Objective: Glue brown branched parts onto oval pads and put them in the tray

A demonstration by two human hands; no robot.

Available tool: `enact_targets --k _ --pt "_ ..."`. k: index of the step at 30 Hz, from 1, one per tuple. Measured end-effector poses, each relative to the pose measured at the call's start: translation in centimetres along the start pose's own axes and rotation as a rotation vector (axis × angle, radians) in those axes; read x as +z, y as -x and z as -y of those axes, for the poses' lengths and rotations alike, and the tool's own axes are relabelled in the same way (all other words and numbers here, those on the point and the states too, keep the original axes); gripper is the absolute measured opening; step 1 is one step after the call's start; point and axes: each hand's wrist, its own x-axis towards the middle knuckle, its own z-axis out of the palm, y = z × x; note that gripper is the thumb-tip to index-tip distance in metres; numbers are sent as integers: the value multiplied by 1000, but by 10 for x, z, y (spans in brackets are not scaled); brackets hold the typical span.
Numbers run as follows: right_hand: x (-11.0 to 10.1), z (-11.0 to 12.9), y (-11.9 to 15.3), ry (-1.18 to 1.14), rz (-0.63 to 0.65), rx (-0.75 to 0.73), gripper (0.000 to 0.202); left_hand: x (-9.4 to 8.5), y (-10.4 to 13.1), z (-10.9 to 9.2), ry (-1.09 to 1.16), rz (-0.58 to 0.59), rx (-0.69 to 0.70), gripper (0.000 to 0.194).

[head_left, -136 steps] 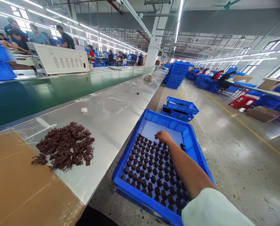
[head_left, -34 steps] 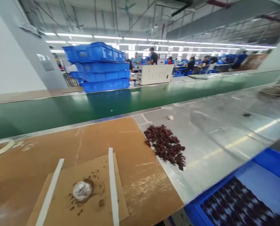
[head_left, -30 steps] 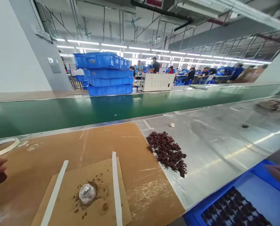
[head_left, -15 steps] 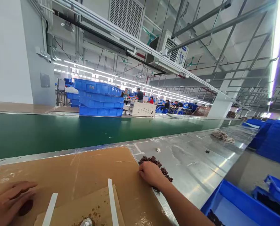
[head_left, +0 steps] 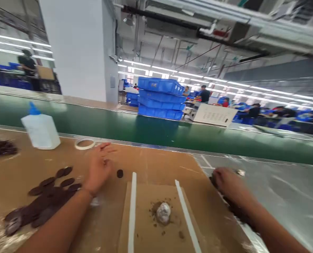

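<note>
My left hand point(head_left: 100, 170) is over the brown board point(head_left: 104, 218), fingers stretched out and nothing in them. Just right of it lies a small dark round piece point(head_left: 120, 173). Several dark brown oval discs point(head_left: 50, 196) are heaped left of my left forearm. My right hand point(head_left: 228, 181) is at the board's right edge, on a strip of small dark brown pieces point(head_left: 238, 211); its fingers are curled, and what they pinch is hidden. Between the hands, a cardboard sheet point(head_left: 146, 196) with two white tape strips bears a crumpled silvery lump point(head_left: 163, 212) amid brown stains.
A white bottle with a blue cap point(head_left: 42, 130) and a tape roll point(head_left: 85, 143) stand at the back left. Beyond them runs a green conveyor belt point(head_left: 114, 124). Stacked blue crates point(head_left: 160, 98) and a pale metal box point(head_left: 214, 114) are behind it, with people farther off.
The view has swung left, bringing the bottle, tape roll and disc heap into sight. My left hand's fingers now point away from me, beside the small round piece. My right hand stays at the brown pieces.
</note>
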Motion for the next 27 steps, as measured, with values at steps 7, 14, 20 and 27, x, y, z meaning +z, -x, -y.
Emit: enact_targets --k 7,14,20,27 --pt "-15 43 -26 -614 -149 75 23 -8 12 -14 -108 435 -17 34" --pt "-24 100 -13 -1146 55 -162 41 14 16 10 -219 641 -91 39" --pt "-13 99 9 -1423 299 -199 42 18 19 10 -55 696 -204 27" --pt "-7 94 15 -1479 420 -226 43 12 6 -13 15 498 -389 37"
